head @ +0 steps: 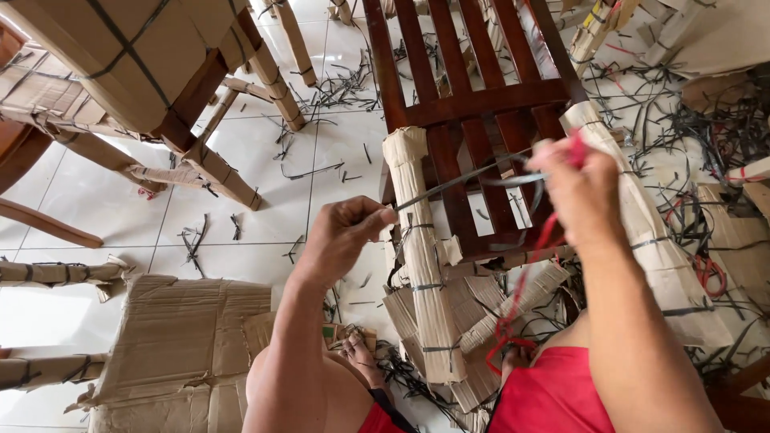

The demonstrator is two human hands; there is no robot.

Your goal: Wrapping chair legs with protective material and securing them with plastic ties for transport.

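A dark strap (pixel 461 180) is held taut across a wooden chair (pixel 473 104), pinched in the left hand (pixel 341 236) and gripped in the closed right hand (pixel 581 188). Both legs are wrapped in cardboard (pixel 421 256) (the slats are left bare); offcuts (pixel 337 88) are strewn on the floor.

right hand (pixel 581 192) blurred; wooden chair (pixel 473 96) cut off above.
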